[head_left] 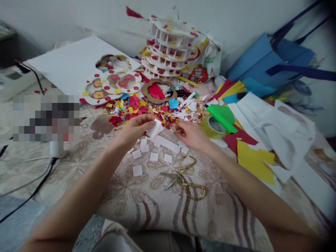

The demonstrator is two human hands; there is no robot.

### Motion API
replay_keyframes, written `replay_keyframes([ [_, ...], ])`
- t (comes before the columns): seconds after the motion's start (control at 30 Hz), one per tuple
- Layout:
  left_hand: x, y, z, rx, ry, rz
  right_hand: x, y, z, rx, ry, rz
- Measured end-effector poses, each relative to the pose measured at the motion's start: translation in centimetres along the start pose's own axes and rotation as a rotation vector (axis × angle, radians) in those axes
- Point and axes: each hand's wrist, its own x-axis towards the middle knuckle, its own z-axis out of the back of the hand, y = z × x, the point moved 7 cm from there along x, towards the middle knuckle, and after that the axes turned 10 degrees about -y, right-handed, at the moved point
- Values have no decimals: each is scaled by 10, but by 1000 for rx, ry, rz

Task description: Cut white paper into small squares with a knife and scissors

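Note:
My left hand (136,127) pinches a small piece of white paper (154,128), held a little above the table. Close by on its right, my right hand (191,133) has its fingers curled together; what they hold, if anything, is too small to make out. Beneath and between the hands lie a white paper strip (168,143) and several white paper squares (153,156). Gold-handled scissors (181,178) rest with their blades apart on the tablecloth (157,199), nearer to me than the squares.
Behind my hands spreads a heap of colored paper scraps (133,103). A tiered white paper lantern (170,49) stands at the back. Green tape (214,126), a green cutter (222,118) and paper sheets (256,155) lie right, before a blue bag (270,59). Cables (39,190) run left.

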Motion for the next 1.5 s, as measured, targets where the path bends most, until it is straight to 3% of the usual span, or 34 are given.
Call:
replay_keyframes([
  [0.13,-5,-5,-7,186,118,-105,-4,25,-18,6,33,32],
  [0.3,-4,-8,-7,259,124,-151,-14,38,-19,116,50,35],
  [0.37,-5,-7,-8,269,146,-172,-15,35,-15,301,-26,-45],
  [0.43,-6,-5,-11,260,174,-192,-16,29,-15,629,-69,-166],
  [0.57,-12,1,-20,257,235,-192,-17,28,-29,1179,28,-325],
  [0.73,-18,12,-31,245,313,-95,-24,17,-30,1355,-120,-510],
  [0.93,-24,10,-41,158,439,-33,-35,21,-41,1548,34,-664],
  [1.13,-26,9,-43,138,463,-3,-36,22,-47,1532,68,-657],
  [1.27,-20,8,-33,139,375,-33,-46,5,-13,1222,-124,-512],
  [1.3,-18,7,-30,133,351,-45,-53,5,-4,1110,-109,-454],
  [1.43,-15,6,-26,141,291,-84,-100,20,5,578,231,-148],
  [1.5,-14,6,-27,167,288,-96,-124,23,1,355,309,-61],
])
